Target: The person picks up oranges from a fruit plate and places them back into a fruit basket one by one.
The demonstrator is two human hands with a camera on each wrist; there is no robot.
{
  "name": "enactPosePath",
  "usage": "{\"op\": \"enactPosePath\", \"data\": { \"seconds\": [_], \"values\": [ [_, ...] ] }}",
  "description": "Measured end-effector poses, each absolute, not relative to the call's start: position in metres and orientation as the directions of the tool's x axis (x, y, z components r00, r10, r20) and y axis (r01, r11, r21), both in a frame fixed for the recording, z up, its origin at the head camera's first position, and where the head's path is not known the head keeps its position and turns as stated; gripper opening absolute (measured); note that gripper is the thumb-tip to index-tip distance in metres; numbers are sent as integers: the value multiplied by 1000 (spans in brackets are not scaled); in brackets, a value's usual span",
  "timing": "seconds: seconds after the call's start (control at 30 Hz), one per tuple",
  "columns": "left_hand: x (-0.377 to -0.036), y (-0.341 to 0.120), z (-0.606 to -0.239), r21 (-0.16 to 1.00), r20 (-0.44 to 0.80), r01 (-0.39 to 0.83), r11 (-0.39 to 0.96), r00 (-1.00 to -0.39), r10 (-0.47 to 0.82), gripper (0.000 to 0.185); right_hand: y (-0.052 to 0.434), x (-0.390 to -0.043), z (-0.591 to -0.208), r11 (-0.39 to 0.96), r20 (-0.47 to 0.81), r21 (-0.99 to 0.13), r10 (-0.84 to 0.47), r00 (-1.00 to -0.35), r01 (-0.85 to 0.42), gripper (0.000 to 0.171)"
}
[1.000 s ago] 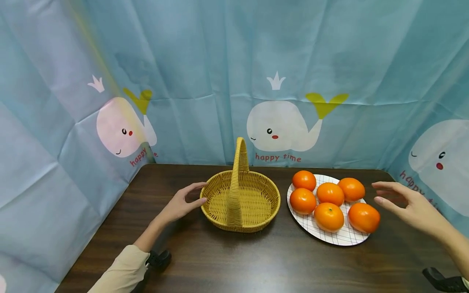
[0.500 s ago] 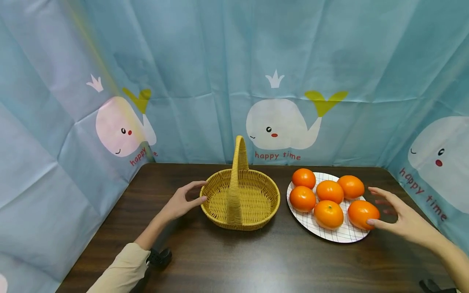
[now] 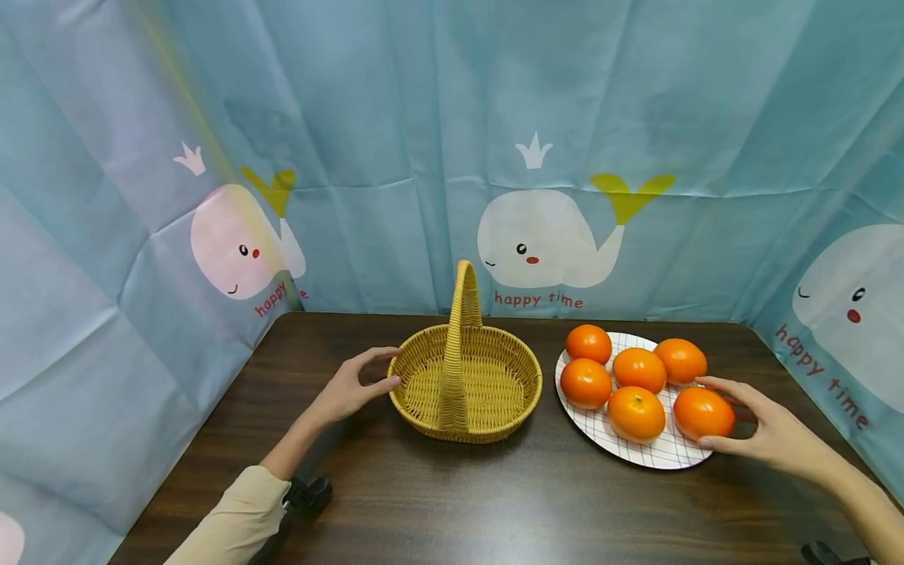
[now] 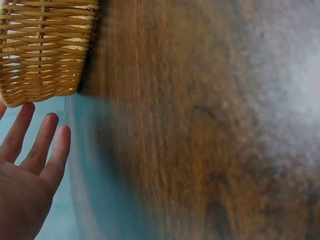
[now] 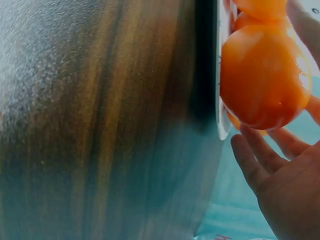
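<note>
My left hand [image 3: 348,391] is at the left rim of a yellow woven basket [image 3: 497,431] with a tall arched handle. Its thumb and fingertips touch the rim; the left wrist view shows loosely stretched fingers [image 4: 37,150] beside the wicker [image 4: 45,55]. On the right, a smooth orange [image 3: 704,413] lies at the near right of a white checked plate [image 3: 660,457]. My right hand [image 3: 770,431] grips this orange from the right, thumb in front and index finger behind. In the right wrist view, fingers curve round the orange [image 5: 265,77], partly beneath it.
Several more oranges [image 3: 637,414] share the plate with the gripped one. Dark wood tabletop [image 3: 494,510] runs in front of basket and plate. A light blue curtain [image 3: 381,118] with whale prints hangs behind and at both sides.
My right hand has moved left, from beside the plate to the near right orange, its thumb and fingers coming round it. My left hand stays at the basket's rim.
</note>
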State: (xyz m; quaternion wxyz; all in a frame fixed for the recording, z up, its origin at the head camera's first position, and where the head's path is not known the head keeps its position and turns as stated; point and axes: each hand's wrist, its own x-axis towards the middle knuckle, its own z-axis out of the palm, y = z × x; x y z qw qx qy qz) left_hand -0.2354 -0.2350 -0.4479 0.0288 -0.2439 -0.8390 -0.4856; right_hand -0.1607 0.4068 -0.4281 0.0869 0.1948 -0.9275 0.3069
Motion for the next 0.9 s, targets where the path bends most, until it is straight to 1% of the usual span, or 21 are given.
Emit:
{"op": "enactPosePath", "data": {
  "seconds": [0.17,0.37,0.53,0.6,0.73,0.9],
  "values": [
    [-232,-234,-445,803,272,418,425,-891,363,50,405,-162,-429,741,298,-513,-319,-899,-433,76],
    [-229,-235,-443,804,253,409,433,-893,373,55,410,-164,-422,743,309,-496,-333,-891,-449,74],
    [-229,-239,-444,825,220,388,411,-890,400,60,415,-165,-414,705,340,-531,-332,-880,-471,72],
    [-229,-240,-444,832,214,389,396,-883,418,61,415,-166,-410,691,344,-559,-311,-886,-459,72],
    [-230,-242,-444,833,225,405,378,-870,438,61,413,-167,-400,674,343,-591,-288,-894,-443,72],
    [-232,-243,-445,826,236,416,381,-868,437,61,403,-174,-390,621,353,-629,-308,-884,-468,73]
  ]
}}
